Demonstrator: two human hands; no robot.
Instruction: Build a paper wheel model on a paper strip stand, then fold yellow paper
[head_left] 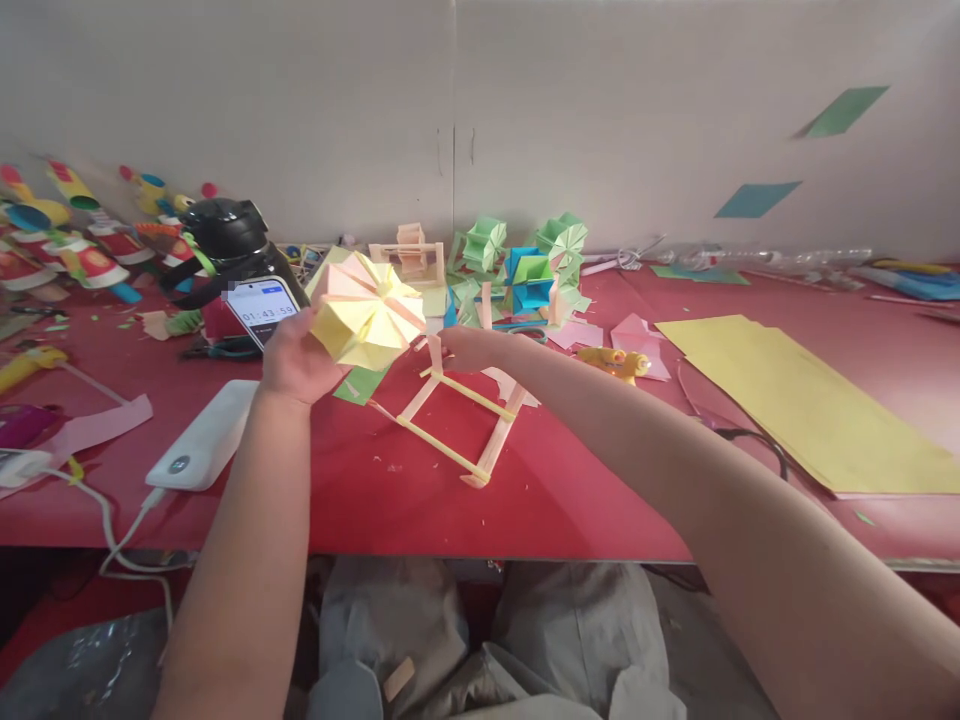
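Observation:
A folded paper wheel (369,312) in yellow and pink, with pleated points fanning from its centre, is raised above the table. My left hand (304,362) is closed round its lower left side. Flat on the red table lies a stick frame (493,450), made of pale flat sticks joined by two thin yellow rods. My right hand (471,350) is at the frame's far left corner, its fingers closed against a short pale upright there. The fingertips are partly hidden behind the hand. Under the paper wheel lies a green paper piece (361,385).
Behind stand green paper wheels (484,243), a blue-green wheel (529,280) and a small wooden stand (409,255). A yellow glue gun (615,362) and yellow sheets (810,400) lie right. A phone (262,308), black bottle (225,235) and white power bank (202,440) are left.

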